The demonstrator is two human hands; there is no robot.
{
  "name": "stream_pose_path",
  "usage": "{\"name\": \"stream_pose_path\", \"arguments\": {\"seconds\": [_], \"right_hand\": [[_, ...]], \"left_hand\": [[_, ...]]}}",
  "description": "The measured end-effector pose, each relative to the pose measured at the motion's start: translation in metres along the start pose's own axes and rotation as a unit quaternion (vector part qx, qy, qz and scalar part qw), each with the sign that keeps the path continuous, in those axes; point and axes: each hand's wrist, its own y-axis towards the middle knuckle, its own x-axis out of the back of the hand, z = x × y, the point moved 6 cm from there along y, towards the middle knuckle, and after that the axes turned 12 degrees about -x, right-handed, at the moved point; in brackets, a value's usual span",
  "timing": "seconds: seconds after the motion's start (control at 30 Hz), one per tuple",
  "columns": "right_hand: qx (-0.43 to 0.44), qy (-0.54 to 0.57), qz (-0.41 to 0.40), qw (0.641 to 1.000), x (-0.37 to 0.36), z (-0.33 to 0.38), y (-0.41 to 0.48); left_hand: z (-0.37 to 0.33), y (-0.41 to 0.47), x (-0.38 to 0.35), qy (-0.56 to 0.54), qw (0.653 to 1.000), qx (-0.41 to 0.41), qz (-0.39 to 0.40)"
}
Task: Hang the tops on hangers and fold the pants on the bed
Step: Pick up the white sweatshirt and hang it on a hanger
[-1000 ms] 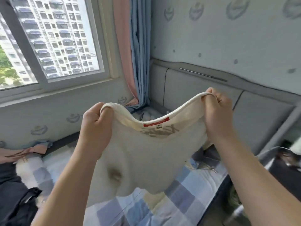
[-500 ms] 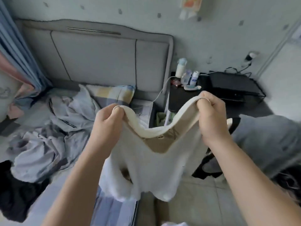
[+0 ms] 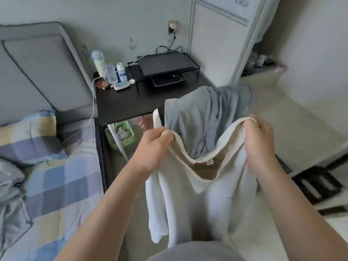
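Item: white top (image 3: 197, 204), held in the air beside the bed (image 3: 62, 176).
Grip: left hand (image 3: 154, 149) and right hand (image 3: 261, 142) each pinch the ribbed neckband (image 3: 180, 146) at opposite sides.
Axis: the neck opening spans hand to hand and the body hangs straight below, equally near both hands.
Hanger: none in view.

I can read nothing for sure: the small neck label (image 3: 209, 162) inside the white top (image 3: 199, 208) I hold is blurred, and so is the bottle (image 3: 122, 72) label on the desk (image 3: 122, 104).
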Motion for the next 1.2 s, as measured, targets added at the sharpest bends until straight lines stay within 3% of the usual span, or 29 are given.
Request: {"name": "stream_pose_path", "arguments": {"seconds": [0.3,0.5,0.7,1.0,1.2], "right_hand": [[-0.026,0.011,-0.095,0.995,0.154,-0.014,0.129],[0.017,0.018,-0.119,0.993,0.201,0.012,0.198],[0.054,0.046,-0.202,0.977,0.241,0.044,0.273],[0.135,0.069,-0.333,0.931,0.284,0.145,0.377],[0.215,0.019,-0.405,0.888,0.315,0.237,0.437]], "left_hand": [[-0.024,0.125,-0.217,-0.021,0.994,-0.002,0.106],[-0.061,0.205,-0.287,-0.046,0.993,-0.076,0.081],[-0.098,0.296,-0.347,-0.097,0.984,-0.120,0.091],[-0.182,0.450,-0.433,-0.210,0.939,-0.188,0.195],[-0.262,0.552,-0.470,-0.265,0.904,-0.223,0.250]]}}
